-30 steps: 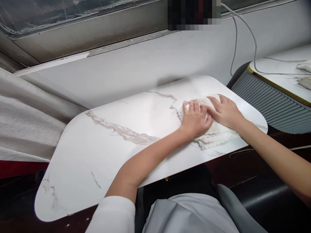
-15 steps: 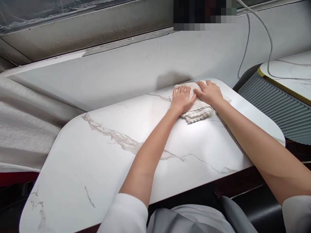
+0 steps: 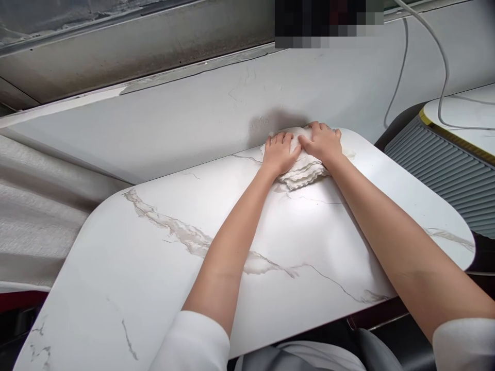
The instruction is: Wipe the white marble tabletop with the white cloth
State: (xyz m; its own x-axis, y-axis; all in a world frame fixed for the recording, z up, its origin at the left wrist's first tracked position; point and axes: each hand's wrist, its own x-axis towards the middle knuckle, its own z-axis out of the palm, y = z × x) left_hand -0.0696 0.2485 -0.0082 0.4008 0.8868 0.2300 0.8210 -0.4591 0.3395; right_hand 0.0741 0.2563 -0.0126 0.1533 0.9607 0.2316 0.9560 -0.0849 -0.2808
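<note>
A folded white cloth (image 3: 303,170) with wavy edges lies on the far part of a white marble-patterned tabletop (image 3: 154,273), close to the wall. My left hand (image 3: 280,154) presses on its left side, fingers bent over the fabric and holding it. On the cloth's upper right, my right hand (image 3: 324,141) grips it from above, thumb pointing left toward my other thumb. Both palms hide much of the cloth, and its layered folds show below them.
Behind the tabletop runs a pale wall panel (image 3: 185,118) with a ledge above. At right stands a ribbed grey cabinet (image 3: 444,170) with a white top, and a white cable (image 3: 444,77) hangs over it. A pale curtain (image 3: 34,216) hangs at left.
Both hands and the cloth have slid slightly away from me toward the wall. The view has shifted a little, and the hands still hold the cloth.
</note>
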